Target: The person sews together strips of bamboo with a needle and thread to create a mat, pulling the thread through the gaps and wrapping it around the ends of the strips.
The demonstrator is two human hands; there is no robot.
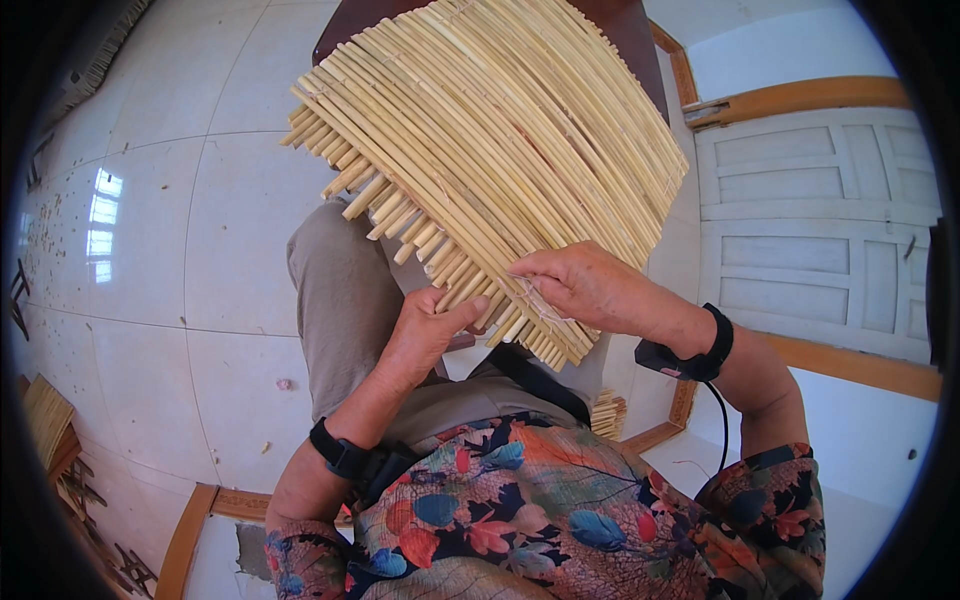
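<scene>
A mat of pale yellow reed stalks, laid side by side in layers, spreads from my lap onto a dark red-brown table. Stalk ends stick out unevenly along its near left edge. My left hand grips several of these ends, thumb on top and fingers underneath. My right hand is closed at the near right edge, thumb and forefinger pinched together over the stalks. Thin pale string shows beside its fingertips, crossing the outer stalks; whether the fingers hold its end is hard to see.
The dark table sits beyond my knees. White floor tiles with scattered bits lie at left. A white panelled door in a wooden frame stands at right. More reed bundles are beside me, and another stack is far left.
</scene>
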